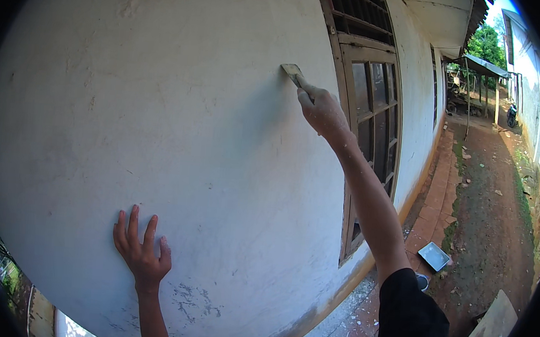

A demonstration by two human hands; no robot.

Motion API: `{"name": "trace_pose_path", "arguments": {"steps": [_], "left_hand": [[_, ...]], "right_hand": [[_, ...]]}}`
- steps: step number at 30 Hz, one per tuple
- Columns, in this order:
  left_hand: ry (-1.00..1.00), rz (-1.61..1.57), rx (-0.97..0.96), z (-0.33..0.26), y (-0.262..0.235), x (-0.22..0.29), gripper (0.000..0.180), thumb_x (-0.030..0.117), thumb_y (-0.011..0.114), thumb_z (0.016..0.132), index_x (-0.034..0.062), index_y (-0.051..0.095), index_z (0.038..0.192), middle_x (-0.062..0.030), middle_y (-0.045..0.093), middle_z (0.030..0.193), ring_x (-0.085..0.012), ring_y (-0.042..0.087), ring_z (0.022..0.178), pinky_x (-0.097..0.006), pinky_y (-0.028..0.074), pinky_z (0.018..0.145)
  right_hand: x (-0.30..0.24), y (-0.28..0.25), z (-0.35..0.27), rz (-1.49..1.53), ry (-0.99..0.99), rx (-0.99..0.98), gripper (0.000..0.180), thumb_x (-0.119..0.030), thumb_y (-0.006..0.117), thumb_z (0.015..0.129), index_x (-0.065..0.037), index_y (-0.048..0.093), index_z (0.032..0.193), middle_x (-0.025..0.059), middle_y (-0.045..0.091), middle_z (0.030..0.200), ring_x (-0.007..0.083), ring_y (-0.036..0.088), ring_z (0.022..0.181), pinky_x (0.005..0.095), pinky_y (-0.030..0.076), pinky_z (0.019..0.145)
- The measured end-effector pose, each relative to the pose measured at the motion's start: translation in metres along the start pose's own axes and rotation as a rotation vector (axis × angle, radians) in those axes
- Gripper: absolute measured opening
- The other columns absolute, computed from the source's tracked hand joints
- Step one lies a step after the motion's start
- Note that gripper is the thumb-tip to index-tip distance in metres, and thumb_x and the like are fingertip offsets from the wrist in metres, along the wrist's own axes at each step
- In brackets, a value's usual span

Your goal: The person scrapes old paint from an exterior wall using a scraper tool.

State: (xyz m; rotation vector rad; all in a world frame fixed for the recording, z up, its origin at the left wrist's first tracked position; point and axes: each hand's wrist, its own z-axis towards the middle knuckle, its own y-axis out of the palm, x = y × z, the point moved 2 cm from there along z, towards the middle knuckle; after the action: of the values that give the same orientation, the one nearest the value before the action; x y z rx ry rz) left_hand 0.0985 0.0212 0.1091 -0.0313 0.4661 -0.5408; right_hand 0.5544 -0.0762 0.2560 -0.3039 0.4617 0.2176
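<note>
A white painted wall (180,112) fills most of the view, with scuffs and a dark patch of worn paint low down. My right hand (325,113) is raised high, its fingers wrapped round the handle of a scraper (291,70). The scraper's flat blade meets the wall left of the window, casting a soft shadow below. Lower on the left, my left hand (142,247) rests against the wall with its fingers spread, holding nothing.
A brown wooden window (374,107) with glass panes is set in the wall, close to my right forearm. Below, a pale tray (433,256) and a small can (422,282) stand on the brick edging (434,199). A dirt path (486,215) runs back towards a shelter (485,68) and a parked motorbike (511,114).
</note>
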Motion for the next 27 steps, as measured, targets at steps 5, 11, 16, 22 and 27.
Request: {"name": "trace_pose_path", "arguments": {"steps": [5, 11, 16, 22, 27], "left_hand": [[-0.005, -0.037, -0.009, 0.001, 0.002, 0.003, 0.042, 0.024, 0.059, 0.093, 0.0094, 0.066, 0.132, -0.0181, 0.047, 0.159, -0.0448, 0.033, 0.152, -0.062, 0.023, 0.123], [-0.006, -0.023, -0.003, -0.001, -0.001, 0.002, 0.041, 0.026, 0.058, 0.095, 0.0099, 0.066, 0.132, -0.0179, 0.047, 0.159, -0.0447, 0.033, 0.152, -0.063, 0.023, 0.122], [-0.009, -0.035, -0.002, -0.001, 0.003, 0.004, 0.041, 0.028, 0.058, 0.096, 0.0107, 0.066, 0.132, -0.0171, 0.048, 0.159, -0.0441, 0.033, 0.152, -0.063, 0.023, 0.122], [0.002, -0.040, 0.013, -0.002, 0.002, -0.001, 0.040, 0.027, 0.058, 0.096, 0.0107, 0.067, 0.131, -0.0171, 0.048, 0.159, -0.0435, 0.034, 0.152, -0.064, 0.024, 0.122], [-0.015, -0.067, 0.004, -0.002, 0.002, 0.000, 0.040, 0.028, 0.058, 0.096, 0.0115, 0.069, 0.131, -0.0174, 0.050, 0.157, -0.0436, 0.036, 0.151, -0.063, 0.023, 0.123]], "right_hand": [[-0.040, -0.033, 0.040, 0.022, 0.071, -0.046, 0.044, -0.028, 0.046, 0.101, -0.005, 0.071, 0.129, 0.0228, 0.071, 0.075, 0.0314, 0.070, 0.061, 0.0462, 0.059, 0.065], [-0.024, -0.017, 0.009, -0.071, 0.036, -0.058, 0.043, -0.030, 0.047, 0.102, -0.003, 0.071, 0.126, 0.0224, 0.071, 0.075, 0.0309, 0.069, 0.059, 0.0454, 0.058, 0.062], [-0.039, -0.028, 0.038, -0.124, 0.061, -0.115, 0.045, -0.030, 0.048, 0.102, -0.009, 0.068, 0.137, 0.0228, 0.071, 0.075, 0.0327, 0.070, 0.061, 0.0477, 0.057, 0.066], [-0.039, -0.012, 0.026, -0.051, -0.031, 0.015, 0.047, -0.030, 0.050, 0.102, -0.003, 0.066, 0.138, 0.0121, 0.063, 0.061, 0.0200, 0.061, 0.047, 0.0376, 0.054, 0.047], [-0.052, -0.016, 0.031, -0.008, 0.077, -0.021, 0.047, -0.026, 0.046, 0.100, -0.007, 0.066, 0.139, 0.0234, 0.072, 0.075, 0.0331, 0.071, 0.061, 0.0465, 0.060, 0.063]]}}
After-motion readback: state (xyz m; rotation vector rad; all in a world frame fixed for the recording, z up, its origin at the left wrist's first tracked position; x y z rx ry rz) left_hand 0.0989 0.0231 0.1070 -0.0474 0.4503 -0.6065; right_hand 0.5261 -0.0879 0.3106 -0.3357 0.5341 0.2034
